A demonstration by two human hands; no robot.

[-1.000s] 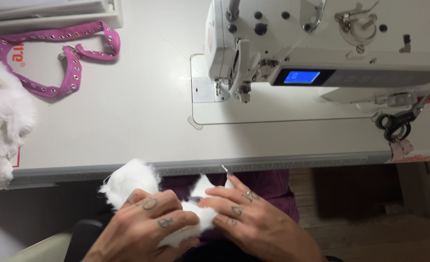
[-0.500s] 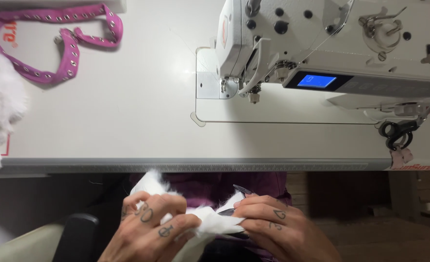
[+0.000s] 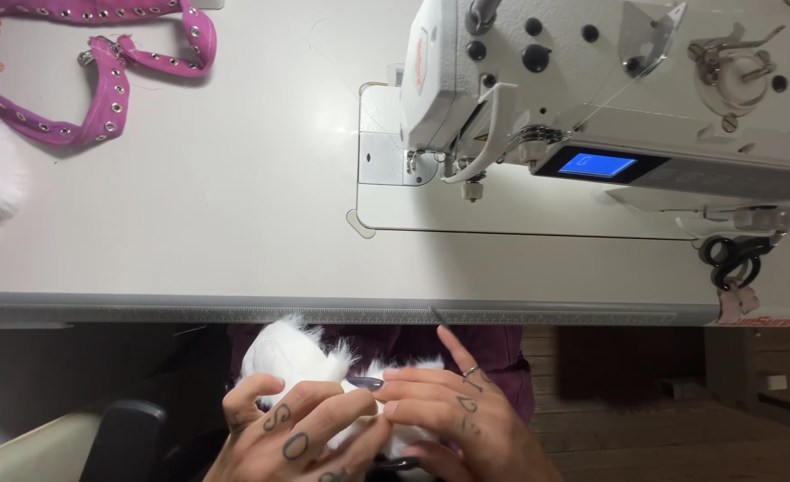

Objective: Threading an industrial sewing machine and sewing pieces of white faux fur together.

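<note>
White furry fabric (image 3: 292,357), pink eyelet-studded strap (image 3: 100,98), white sewing machine (image 3: 609,80) with blue screen (image 3: 595,164).

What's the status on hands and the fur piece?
Left hand and right hand both gripping white fur piece in the lap, below table edge. Sewing machine unused. Nothing in the way.

White worktable (image 3: 190,223), white sewing machine (image 3: 609,80), wooden floor (image 3: 662,437), even light

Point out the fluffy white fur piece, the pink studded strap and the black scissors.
fluffy white fur piece (image 3: 289,355): head view, upper tuft.
pink studded strap (image 3: 109,98): head view, middle loop.
black scissors (image 3: 732,257): head view, handle rings.
</note>
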